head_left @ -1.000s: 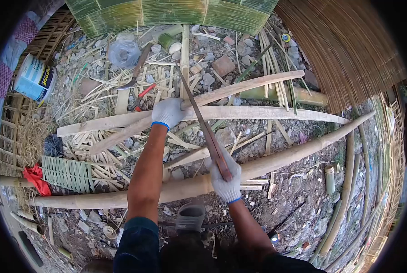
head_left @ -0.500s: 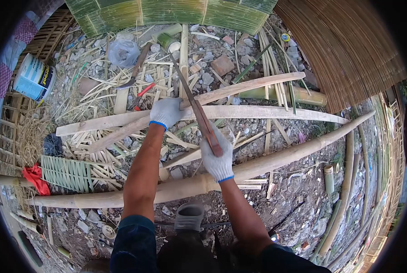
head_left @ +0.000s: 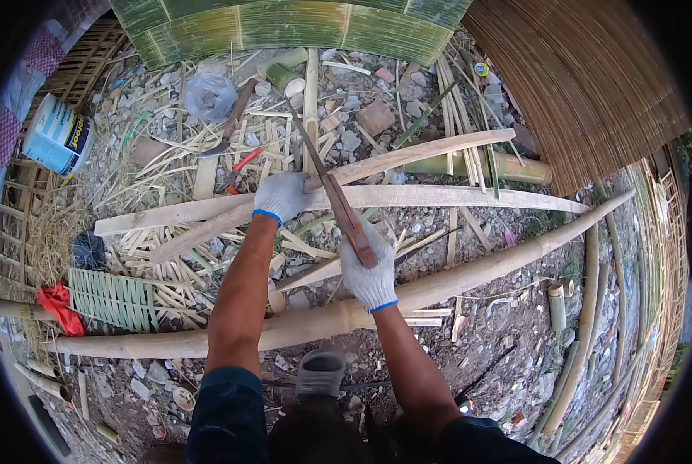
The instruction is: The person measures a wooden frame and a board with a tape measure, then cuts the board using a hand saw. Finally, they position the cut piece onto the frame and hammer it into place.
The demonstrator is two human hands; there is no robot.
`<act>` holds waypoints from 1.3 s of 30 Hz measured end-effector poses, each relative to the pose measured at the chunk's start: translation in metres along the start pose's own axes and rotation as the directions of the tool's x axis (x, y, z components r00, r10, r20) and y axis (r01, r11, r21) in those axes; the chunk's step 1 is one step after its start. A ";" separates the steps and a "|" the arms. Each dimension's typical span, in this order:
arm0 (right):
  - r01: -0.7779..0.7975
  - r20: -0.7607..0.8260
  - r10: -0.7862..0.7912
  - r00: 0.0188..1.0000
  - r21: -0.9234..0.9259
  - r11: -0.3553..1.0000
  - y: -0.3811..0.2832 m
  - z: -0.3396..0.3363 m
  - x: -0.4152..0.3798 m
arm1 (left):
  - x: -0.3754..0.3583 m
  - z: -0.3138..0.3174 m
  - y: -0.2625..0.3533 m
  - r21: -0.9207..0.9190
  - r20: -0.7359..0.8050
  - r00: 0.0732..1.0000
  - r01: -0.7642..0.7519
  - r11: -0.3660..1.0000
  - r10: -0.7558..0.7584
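My left hand [head_left: 280,196], in a white glove with a blue cuff, is closed around a long pale wooden slat [head_left: 431,149]. My right hand [head_left: 369,267], gloved the same way, grips the reddish-brown handle of a handsaw [head_left: 337,197]. The narrow dark blade is seen nearly edge-on, so its teeth cannot be made out. It crosses the slat just right of my left hand and points away from me. Beneath lies a second, wider pale slat [head_left: 439,196], crossed by the held one. A thick bamboo pole [head_left: 307,325] runs below both wrists.
Split strips [head_left: 153,243] litter the stony ground. Beyond lie a sickle-like knife [head_left: 234,120], a red-handled tool [head_left: 245,159], a plastic bag [head_left: 209,94] and a green bamboo piece [head_left: 284,79]. A paint bucket [head_left: 56,135] stands left; a slatted mat [head_left: 586,77] is at upper right.
Both hands, the handsaw and the slat keep almost the same places. The saw has shifted very slightly toward me, and the view has moved a little.
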State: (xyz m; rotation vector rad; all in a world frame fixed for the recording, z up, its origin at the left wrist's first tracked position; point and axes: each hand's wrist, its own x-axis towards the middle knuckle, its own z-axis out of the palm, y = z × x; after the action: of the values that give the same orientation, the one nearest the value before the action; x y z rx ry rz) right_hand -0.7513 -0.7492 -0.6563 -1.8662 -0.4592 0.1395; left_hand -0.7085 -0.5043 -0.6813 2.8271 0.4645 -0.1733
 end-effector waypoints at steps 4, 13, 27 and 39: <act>-0.065 0.079 0.071 0.994 -0.083 0.994 -0.002 -0.044 -0.076 | 0.002 -0.007 0.001 -0.013 0.042 0.999 -0.022 1.000 0.022; 0.008 0.003 -0.008 1.000 0.013 1.000 0.003 0.001 -0.004 | -0.001 -0.007 0.003 -0.007 0.029 1.000 0.005 1.000 -0.005; -0.079 0.051 0.083 0.995 -0.079 0.994 -0.003 -0.004 -0.004 | 0.000 -0.006 0.003 -0.026 0.034 0.999 0.013 1.000 -0.012; 0.002 0.014 -0.001 1.000 -0.063 0.998 -0.001 -0.004 -0.005 | -0.002 -0.009 0.007 -0.037 0.020 1.000 -0.003 0.999 0.003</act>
State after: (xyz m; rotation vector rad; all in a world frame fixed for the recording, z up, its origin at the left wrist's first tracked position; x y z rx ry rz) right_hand -0.7551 -0.7541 -0.6551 -1.9278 -0.4794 0.1379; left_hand -0.7072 -0.5082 -0.6712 2.7868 0.4544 -0.1903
